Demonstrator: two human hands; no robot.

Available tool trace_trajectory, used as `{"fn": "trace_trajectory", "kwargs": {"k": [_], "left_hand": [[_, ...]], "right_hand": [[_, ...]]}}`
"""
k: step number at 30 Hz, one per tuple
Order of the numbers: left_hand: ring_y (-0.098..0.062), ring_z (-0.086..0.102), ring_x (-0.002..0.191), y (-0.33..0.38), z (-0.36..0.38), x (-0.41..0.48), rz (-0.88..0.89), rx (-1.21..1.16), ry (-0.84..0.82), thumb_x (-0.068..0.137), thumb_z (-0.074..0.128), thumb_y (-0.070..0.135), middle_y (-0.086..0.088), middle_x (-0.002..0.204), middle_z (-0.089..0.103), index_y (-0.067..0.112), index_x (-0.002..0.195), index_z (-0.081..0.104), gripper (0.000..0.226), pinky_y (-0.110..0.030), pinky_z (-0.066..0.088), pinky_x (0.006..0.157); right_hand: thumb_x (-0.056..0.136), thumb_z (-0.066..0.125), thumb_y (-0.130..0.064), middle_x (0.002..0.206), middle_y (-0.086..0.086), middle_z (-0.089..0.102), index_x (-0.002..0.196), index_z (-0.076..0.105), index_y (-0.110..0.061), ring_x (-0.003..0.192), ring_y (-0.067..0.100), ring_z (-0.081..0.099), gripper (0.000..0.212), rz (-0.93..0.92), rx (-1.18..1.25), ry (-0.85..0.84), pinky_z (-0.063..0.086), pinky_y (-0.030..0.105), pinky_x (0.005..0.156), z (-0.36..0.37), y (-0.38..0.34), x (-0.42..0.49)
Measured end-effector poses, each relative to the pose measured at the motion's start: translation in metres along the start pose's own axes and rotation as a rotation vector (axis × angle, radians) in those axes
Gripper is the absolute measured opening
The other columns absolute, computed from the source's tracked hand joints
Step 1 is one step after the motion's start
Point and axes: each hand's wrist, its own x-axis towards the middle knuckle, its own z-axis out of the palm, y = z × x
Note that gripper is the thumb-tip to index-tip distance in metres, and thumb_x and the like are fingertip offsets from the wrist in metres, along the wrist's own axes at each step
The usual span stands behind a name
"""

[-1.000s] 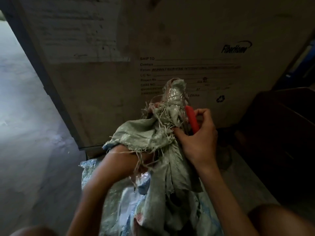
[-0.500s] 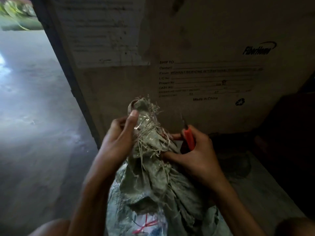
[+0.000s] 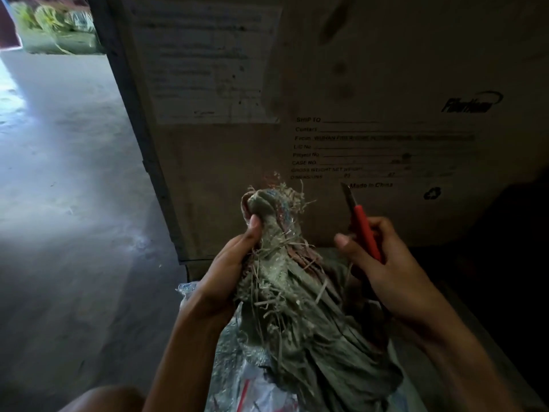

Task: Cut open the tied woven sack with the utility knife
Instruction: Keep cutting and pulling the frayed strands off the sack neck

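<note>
A grey-green woven sack [image 3: 297,322] stands upright in front of me, its neck bunched and tied, with frayed strands sticking out. My left hand [image 3: 228,263] grips the bunched neck from the left, thumb up against the knotted top [image 3: 269,203]. My right hand [image 3: 383,266] holds a red utility knife [image 3: 364,230] to the right of the neck, a little apart from it. The bare blade points up and away from the sack.
A large wooden shipping crate [image 3: 356,84] with printed labels stands right behind the sack. Grey concrete floor [image 3: 65,203] stretches to the left toward a bright doorway. Dark shapes fill the right side. My knee [image 3: 110,399] shows at the bottom.
My right hand has drawn the knife away from the sack's neck to the right, baring the blade. My left hand has shifted its grip on the neck. The view has swung.
</note>
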Motion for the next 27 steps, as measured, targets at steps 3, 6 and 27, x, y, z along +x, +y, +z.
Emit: {"fn": "trace_trajectory", "kwargs": {"k": [3, 6, 27], "left_hand": [[-0.036, 0.066, 0.122, -0.001, 0.001, 0.001, -0.004, -0.103, 0.004, 0.092, 0.056, 0.052, -0.022, 0.129, 0.069, 0.015, 0.115, 0.077, 0.048, -0.048, 0.053, 0.103], [-0.037, 0.069, 0.116, 0.0, -0.002, 0.003, -0.004, -0.164, 0.055, 0.085, 0.067, 0.042, -0.024, 0.126, 0.07, 0.011, 0.111, 0.079, 0.043, -0.046, 0.058, 0.095], [-0.018, 0.08, 0.078, -0.002, 0.017, 0.003, 0.185, -0.107, 0.087, 0.099, 0.022, 0.069, -0.007, 0.086, 0.082, 0.028, 0.083, 0.084, 0.077, -0.024, 0.062, 0.062]], "right_hand": [[0.075, 0.059, -0.063, 0.09, -0.009, 0.065, 0.095, 0.062, -0.04, 0.074, 0.01, 0.06, 0.031, -0.093, 0.028, -0.011, 0.044, 0.03, 0.067, 0.0, -0.005, -0.004], [0.086, 0.055, -0.057, 0.087, -0.003, 0.066, 0.1, 0.063, -0.035, 0.071, 0.013, 0.058, 0.027, -0.177, 0.023, -0.002, 0.046, 0.037, 0.065, 0.003, -0.008, -0.008], [0.096, 0.05, -0.042, 0.096, -0.025, 0.068, 0.124, 0.06, -0.041, 0.089, -0.005, 0.065, 0.03, -0.492, -0.538, 0.161, 0.059, 0.024, 0.07, 0.026, -0.028, -0.038]]}}
